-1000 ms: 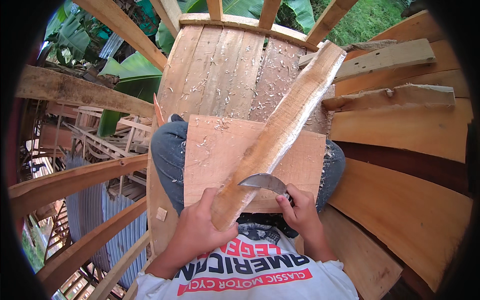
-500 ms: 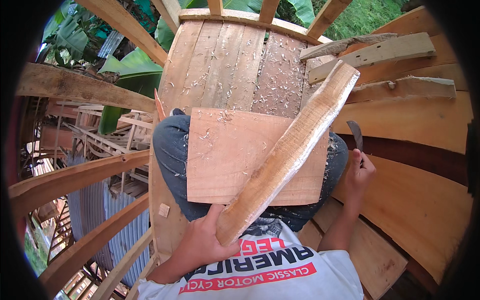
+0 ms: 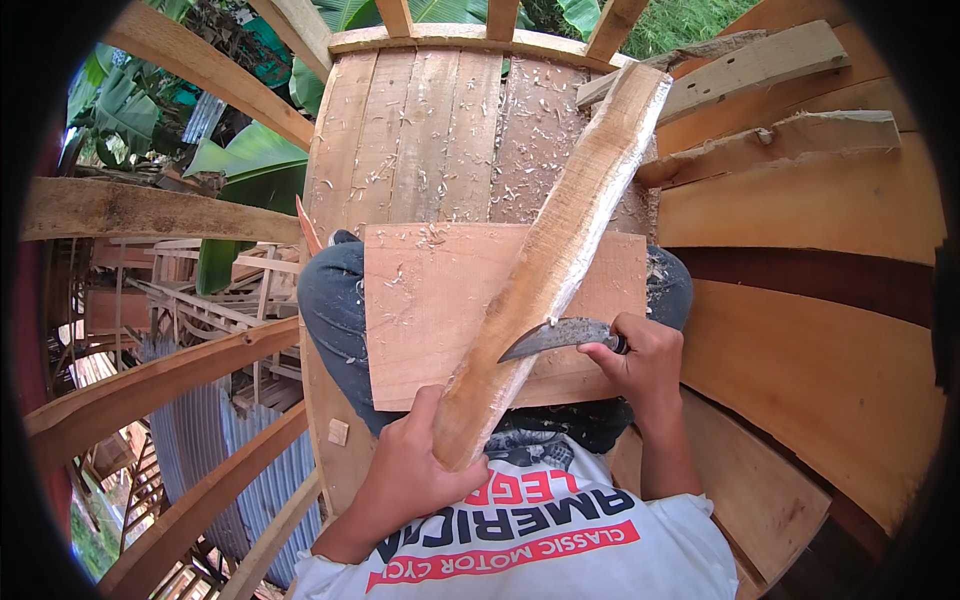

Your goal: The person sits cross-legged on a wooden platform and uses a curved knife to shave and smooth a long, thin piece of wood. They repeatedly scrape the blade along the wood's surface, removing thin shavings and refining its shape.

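Nearest me, at the lower edge, is the white printed shirt point(image 3: 640, 575), and just beyond it I have the left hand point(image 3: 415, 450) wrapped around the near end of a rough plank point(image 3: 548, 265). The right hand point(image 3: 645, 362) is closed on the handle of a curved knife point(image 3: 568, 335); its blade points left, tip slightly toward me, and lies across the plank's right edge, though I can't tell how firmly it bears on the wood. The plank's long axis runs from near left to far right, with a pale, freshly cut face along its right side. It passes over the lap board point(image 3: 430, 310), crossing the near edge left of centre and the far edge right of centre, and overhangs both. The lap board rests across legs in blue jeans point(image 3: 335, 315), with shavings by its far left corner. To the left, I see a small square block point(image 3: 338, 432) near the left edge of the board floor point(image 3: 410, 140). The plank's far end reaches over that floor's far right corner, close to rough offcuts point(image 3: 780, 145). Past the far rail point(image 3: 460, 38) I see banana leaves and grass point(image 3: 690, 30).
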### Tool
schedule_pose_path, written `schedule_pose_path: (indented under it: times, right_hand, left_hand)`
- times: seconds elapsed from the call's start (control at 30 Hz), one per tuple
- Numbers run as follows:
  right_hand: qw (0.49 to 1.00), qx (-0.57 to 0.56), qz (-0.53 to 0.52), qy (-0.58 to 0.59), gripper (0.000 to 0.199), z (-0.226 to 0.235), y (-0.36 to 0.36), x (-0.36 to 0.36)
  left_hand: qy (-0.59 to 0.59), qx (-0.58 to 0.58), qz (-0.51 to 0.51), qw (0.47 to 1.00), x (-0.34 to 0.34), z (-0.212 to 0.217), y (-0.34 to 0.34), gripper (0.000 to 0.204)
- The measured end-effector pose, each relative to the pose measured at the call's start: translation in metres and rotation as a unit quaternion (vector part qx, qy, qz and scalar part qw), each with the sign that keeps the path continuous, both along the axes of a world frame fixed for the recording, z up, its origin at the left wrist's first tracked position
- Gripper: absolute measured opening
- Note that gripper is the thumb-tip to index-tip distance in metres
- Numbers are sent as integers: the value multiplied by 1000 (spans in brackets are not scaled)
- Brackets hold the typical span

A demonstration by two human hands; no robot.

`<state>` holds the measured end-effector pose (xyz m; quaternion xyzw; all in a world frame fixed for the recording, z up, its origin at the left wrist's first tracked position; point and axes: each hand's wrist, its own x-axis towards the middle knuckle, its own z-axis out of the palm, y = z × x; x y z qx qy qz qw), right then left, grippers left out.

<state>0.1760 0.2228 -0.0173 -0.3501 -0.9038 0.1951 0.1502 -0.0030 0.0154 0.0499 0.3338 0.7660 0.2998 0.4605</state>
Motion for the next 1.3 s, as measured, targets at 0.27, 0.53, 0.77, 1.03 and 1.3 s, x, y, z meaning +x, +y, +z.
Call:
schedule_pose_path:
  times: [0.27, 0.53, 0.77, 1.03, 1.3]
  right_hand:
    - [959, -82, -249, 109, 61, 0, 57, 36]
    - [995, -89, 41, 32, 53, 16, -21, -5]
    - [957, -102, -237, 133, 63, -9, 49, 20]
    - [984, -128, -44, 118, 61, 13, -7, 10]
    - [992, -66, -70, 83, 60, 2, 6, -4]
  left_hand:
    - [-101, -32, 45, 993, -2, 11, -18, 67]
    - [-136, -45, 35, 989, -2, 5, 2, 67]
    - [-176, -3, -69, 982, -9, -7, -19, 63]
    - [-269, 28, -2, 963, -12, -30, -19, 66]
    - [-276, -27, -2, 961, -11, -11, -12, 66]
